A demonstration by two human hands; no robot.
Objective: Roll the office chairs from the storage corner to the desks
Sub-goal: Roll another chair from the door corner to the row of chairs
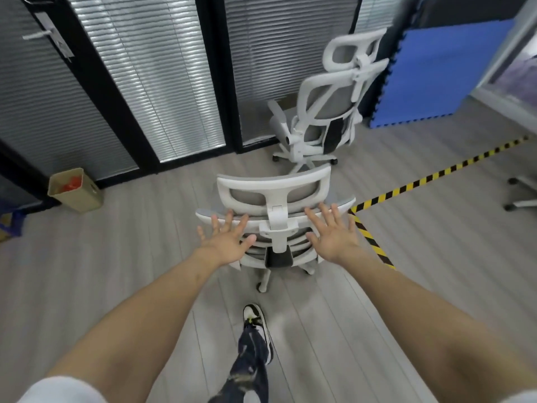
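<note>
The person stands behind a white chair (274, 222) and reaches both arms toward its back. The left hand (225, 241) and the right hand (334, 235) are wide, with fingers spread, and they hold nothing. The fingertips seem to be at the top edge of the backrest, on each side of the headrest post, but it is not clear if they touch it or are just beside it. No fingers are closed around the frame.

This chair stands on the wooden floor (116, 271), near the middle of the view, with one wheel visible below it. One foot in a shoe (257, 330) is just behind the chair. A second chair (325, 112) stands farther away, near the glass wall with blinds (151, 82) and beside a blue mat (436, 74). At the right edge a part of another chair base (523, 193) shows. A yellow-black tape (421, 181) runs over the floor, and a small carton (74, 190) stands at the left.

No desk is in view. So the task looks to be at an early or middle point: the near chair is about to be pushed or is on its way, and the second chair, untouched, is left to bring. How many chairs are already at the desks cannot be told.
</note>
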